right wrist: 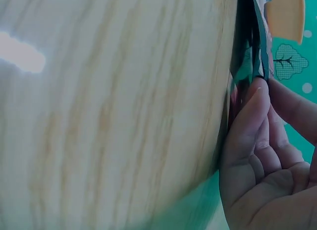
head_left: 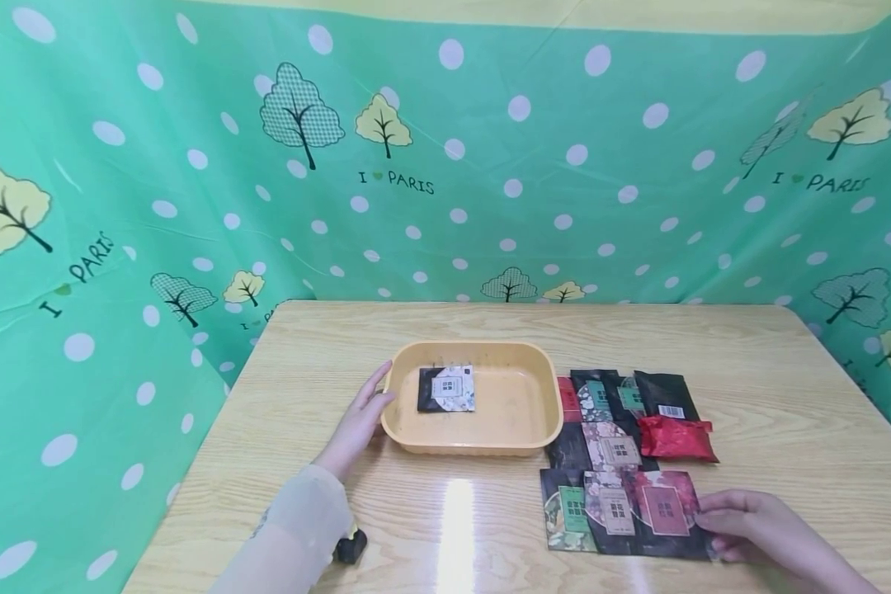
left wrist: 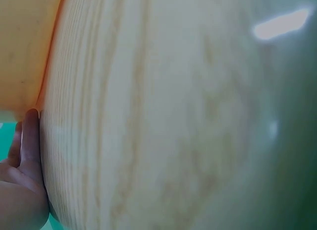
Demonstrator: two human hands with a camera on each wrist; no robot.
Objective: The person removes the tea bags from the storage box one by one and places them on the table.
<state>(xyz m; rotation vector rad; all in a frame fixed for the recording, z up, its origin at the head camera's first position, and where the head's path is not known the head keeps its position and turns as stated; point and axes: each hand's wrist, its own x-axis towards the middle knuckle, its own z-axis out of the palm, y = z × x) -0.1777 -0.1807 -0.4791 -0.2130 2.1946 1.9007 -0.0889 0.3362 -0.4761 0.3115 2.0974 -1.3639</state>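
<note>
My left hand [head_left: 358, 421] rests against the left end of a shallow yellow-orange plastic basin [head_left: 520, 412], its fingers mostly straight. From the left wrist view, the fingertips of this hand [left wrist: 25, 160] touch the basin's wall [left wrist: 25, 46]. Inside the basin lies a black-and-white floral packet [head_left: 447, 388]. Near the table's front right, my right hand [head_left: 750, 528] pinches the right edge of a black packet with a red floral front and label [head_left: 664, 507]. Thumb and index finger of the right hand [right wrist: 267, 155] close on that packet's edge [right wrist: 262, 36] in the right wrist view.
Several flat packets lie in rows right of the basin, among them a green-labelled packet [head_left: 570, 511], a pink floral packet [head_left: 610, 507] and a black packet [head_left: 664, 394]. A puffy red packet [head_left: 678, 438] lies beside them. A small black object [head_left: 351, 546] is by the left sleeve.
</note>
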